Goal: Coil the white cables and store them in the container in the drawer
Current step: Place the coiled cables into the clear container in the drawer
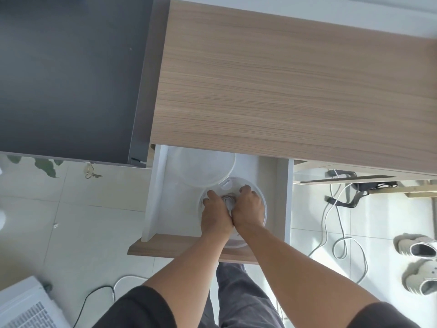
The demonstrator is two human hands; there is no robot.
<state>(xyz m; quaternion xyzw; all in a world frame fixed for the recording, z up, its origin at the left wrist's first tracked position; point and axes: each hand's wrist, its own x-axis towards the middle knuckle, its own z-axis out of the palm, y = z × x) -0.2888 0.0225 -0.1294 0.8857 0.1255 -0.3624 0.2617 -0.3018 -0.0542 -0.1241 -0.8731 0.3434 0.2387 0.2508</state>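
Two sets of fingers (244, 191) curled down inside the round clear container (264, 210), pressing on something pale at its centre; whether anything is actually gripped, impossible to tell. Left hand (216, 214) and right hand (248, 209) side by side, touching at the thumbs. Container resting in the open white drawer (163, 197), toward its right front. Just behind it, touching, a round translucent lid (203, 166). Above, the wooden desk (283, 79). Loose white cables (340, 235) on the floor to the right.

Wooden desktop (295, 79); pale shoes (418, 263) on floor; keys (91, 174), probably
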